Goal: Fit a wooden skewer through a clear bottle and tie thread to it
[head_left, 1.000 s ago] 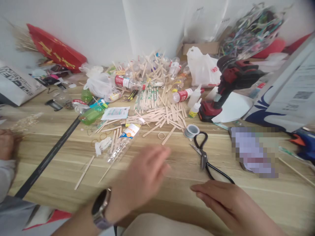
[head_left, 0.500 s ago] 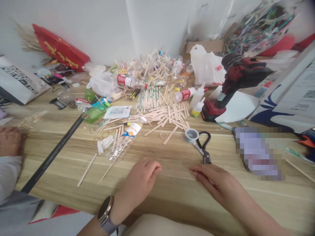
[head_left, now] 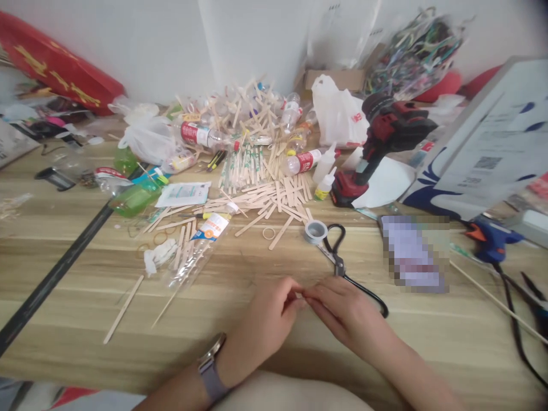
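We could read no word for certain. On the white-and-blue bag (head_left: 514, 123), right of the drill (head_left: 371, 149), we made out a QR code (head_left: 495, 162) and small blurred print. Left of the drill, we saw illegible red lettering (head_left: 357, 118) on the white plastic bag (head_left: 336, 117), pale characters on two bottles' red labels (head_left: 194, 133), and, farthest off, gold characters (head_left: 55, 73) on the red packet (head_left: 85, 77).

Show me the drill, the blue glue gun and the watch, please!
Drill (head_left: 367, 149): head view, on its dark red and black body.
Blue glue gun (head_left: 492, 244): head view, on its body.
Watch (head_left: 212, 349): head view, on its case.
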Demonstrator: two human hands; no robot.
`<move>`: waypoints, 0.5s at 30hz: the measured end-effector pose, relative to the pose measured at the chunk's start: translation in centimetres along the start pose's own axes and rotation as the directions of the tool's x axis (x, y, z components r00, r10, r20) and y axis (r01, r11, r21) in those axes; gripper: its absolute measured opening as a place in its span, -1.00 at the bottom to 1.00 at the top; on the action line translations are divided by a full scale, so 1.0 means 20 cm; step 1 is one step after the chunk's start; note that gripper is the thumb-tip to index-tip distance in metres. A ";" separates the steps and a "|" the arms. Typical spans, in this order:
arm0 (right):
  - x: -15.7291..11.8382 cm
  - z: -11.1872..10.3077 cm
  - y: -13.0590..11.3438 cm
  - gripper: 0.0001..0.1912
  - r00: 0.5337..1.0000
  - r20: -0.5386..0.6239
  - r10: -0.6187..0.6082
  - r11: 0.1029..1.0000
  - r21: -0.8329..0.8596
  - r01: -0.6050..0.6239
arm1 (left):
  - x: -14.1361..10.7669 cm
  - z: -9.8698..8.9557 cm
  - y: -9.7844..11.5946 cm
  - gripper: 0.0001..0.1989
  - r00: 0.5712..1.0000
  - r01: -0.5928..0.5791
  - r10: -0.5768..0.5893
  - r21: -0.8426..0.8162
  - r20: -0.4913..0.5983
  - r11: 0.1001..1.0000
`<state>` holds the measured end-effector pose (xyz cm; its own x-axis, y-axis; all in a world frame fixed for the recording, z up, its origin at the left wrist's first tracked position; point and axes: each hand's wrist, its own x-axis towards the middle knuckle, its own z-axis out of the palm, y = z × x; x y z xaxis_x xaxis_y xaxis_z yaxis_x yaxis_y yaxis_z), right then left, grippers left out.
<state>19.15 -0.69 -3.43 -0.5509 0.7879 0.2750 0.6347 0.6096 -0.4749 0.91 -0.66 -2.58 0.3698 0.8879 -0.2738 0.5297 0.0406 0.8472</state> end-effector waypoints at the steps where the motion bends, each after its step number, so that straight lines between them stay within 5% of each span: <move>1: -0.01 0.00 0.00 -0.74 1.000 -0.013 0.015 1.000 -0.011 -0.015 | 0.01 0.00 0.00 -0.89 1.000 0.006 -0.006 0.008 -0.002 1.000; 6: -0.16 -0.03 0.11 -0.74 0.957 -0.182 0.226 0.940 -0.217 -0.263 | 0.03 -0.02 -0.01 -0.87 0.999 0.032 -0.032 0.008 -0.010 0.999; 11: -0.30 -0.04 0.24 -0.75 0.930 -0.099 0.354 0.815 -0.455 -0.359 | 0.03 -0.03 -0.02 -0.84 0.999 0.048 -0.048 -0.012 0.008 0.999; 15: -0.30 -0.06 0.25 -0.78 0.901 -0.030 0.433 0.813 -0.420 -0.404 | 0.03 -0.04 -0.03 -0.82 0.999 0.054 -0.054 0.006 -0.007 0.999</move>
<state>26.32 -2.31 -6.37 -0.2056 0.9763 0.0675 0.9660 0.2135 -0.1457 0.22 0.22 -2.95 0.3353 0.8877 -0.3155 0.5531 0.0856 0.8287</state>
